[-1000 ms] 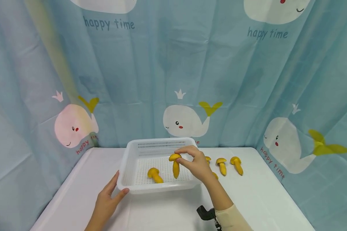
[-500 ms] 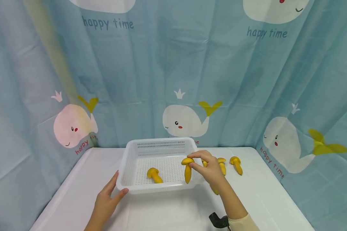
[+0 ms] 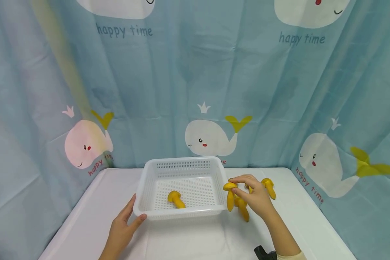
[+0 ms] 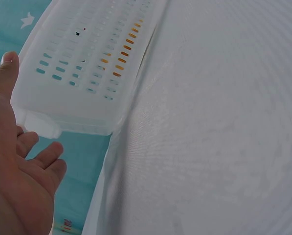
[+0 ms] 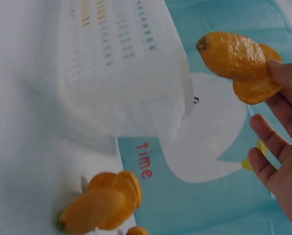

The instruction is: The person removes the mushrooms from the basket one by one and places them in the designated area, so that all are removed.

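Note:
My right hand [image 3: 259,199] pinches a yellow mushroom [image 3: 230,201] between thumb and fingers, cap up and stem hanging, just outside the basket's right side. The right wrist view shows the same mushroom [image 5: 234,56] held by its cap, with the other fingers loosely bent. A white perforated plastic basket [image 3: 199,211] stands mid-table with one mushroom [image 3: 176,199] lying inside. At its front left corner is my left hand [image 3: 121,231], thumb along the front and fingers along the left side. In the left wrist view those fingers [image 4: 50,154] are relaxed near the basket corner.
Several more yellow mushrooms lie right of the basket, one nearer [image 3: 243,210], another farther right [image 3: 269,187], some partly hidden behind my right hand. A white cloth covers the table [image 3: 188,238]. A blue whale-print curtain [image 3: 169,83] hangs behind and at both sides.
My right hand has moved right with the mushroom, from over the basket to beyond its right rim. The left hand has stayed at the basket corner.

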Demonstrator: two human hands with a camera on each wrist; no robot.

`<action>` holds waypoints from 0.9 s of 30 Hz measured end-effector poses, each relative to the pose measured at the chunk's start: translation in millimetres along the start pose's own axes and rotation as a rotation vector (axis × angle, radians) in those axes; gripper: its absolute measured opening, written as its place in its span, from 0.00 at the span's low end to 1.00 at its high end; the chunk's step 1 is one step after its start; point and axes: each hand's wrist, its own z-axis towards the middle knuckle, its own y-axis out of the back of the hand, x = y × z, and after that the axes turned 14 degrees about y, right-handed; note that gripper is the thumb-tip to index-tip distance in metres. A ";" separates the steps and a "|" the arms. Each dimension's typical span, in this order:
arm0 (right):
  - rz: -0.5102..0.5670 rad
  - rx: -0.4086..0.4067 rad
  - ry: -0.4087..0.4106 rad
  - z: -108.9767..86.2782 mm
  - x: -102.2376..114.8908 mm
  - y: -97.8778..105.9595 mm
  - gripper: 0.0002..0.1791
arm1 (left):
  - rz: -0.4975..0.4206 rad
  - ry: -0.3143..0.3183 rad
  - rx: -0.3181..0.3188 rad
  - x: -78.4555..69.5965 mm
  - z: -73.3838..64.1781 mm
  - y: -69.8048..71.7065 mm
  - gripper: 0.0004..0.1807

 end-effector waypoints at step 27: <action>-0.060 0.026 -0.136 -28.8 -49.9 45.8 0.16 | 0.017 -0.037 -0.028 0.8 -1.0 -0.4 0.48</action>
